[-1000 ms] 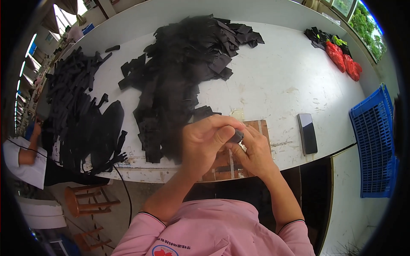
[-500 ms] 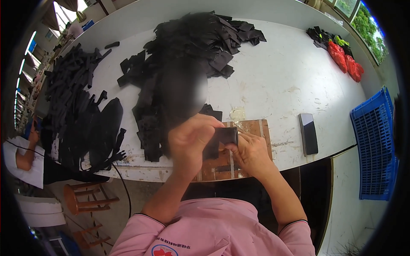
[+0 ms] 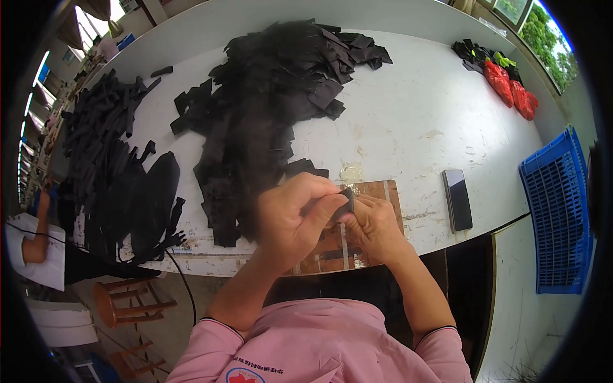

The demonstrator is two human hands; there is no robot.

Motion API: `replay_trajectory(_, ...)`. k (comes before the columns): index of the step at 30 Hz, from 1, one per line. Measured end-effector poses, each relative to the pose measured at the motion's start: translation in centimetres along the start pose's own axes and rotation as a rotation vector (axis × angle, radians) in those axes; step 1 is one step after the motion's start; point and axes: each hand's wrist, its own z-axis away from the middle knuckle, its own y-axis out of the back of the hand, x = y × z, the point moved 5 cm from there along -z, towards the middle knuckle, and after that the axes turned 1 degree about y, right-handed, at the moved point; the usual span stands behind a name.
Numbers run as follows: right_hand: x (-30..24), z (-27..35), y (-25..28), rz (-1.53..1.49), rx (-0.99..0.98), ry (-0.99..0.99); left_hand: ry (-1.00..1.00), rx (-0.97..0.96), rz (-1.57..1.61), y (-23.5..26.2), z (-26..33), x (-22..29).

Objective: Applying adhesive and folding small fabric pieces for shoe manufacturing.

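Above a brown board (image 3: pixel 393 198) at the table's front edge, both hands meet on a small black fabric piece (image 3: pixel 345 205). My left hand (image 3: pixel 297 214) is closed, its thumb and fingers pinching the piece from the left. From the other side my right hand (image 3: pixel 373 223) grips the piece's right end with curled fingers. Most of the piece is hidden by the fingers, so its full shape does not show. Just beyond my left hand lies the near end of a big heap of flat black fabric pieces (image 3: pixel 281 70).
Rolled black strips (image 3: pixel 102 115) and larger black pieces (image 3: pixel 159 185) pile at the left. A phone (image 3: pixel 456 201) lies right of the board. Red plastic bags (image 3: pixel 511 89) sit at the far right; a blue crate (image 3: pixel 555 210) stands beside the table. A wooden stool (image 3: pixel 131 301) and another person (image 3: pixel 41 246) are at left.
My left thumb and fingers have closed over the black fabric piece, which was spread flatter between the hands before. My right hand has hardly moved.
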Motion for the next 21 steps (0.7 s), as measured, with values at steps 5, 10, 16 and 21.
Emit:
replay_trajectory(5,-0.9,-0.5,0.5,0.036,-0.067,0.034,0.054,0.066,0.154,0.2,1.3,-1.6)
replay_trajectory(10,-0.6,0.4,-0.1,-0.014,-0.025,0.016,0.037,0.011,0.129,0.2,1.1,-2.0)
replay_trajectory(16,-1.3,0.1,0.6,0.092,-0.014,0.042,-0.033,-0.021,0.042,0.3,0.1,-1.6)
replay_trajectory(21,-0.9,0.1,1.2,-0.017,-0.002,-0.061,0.124,0.154,0.131,0.1,1.1,-4.1)
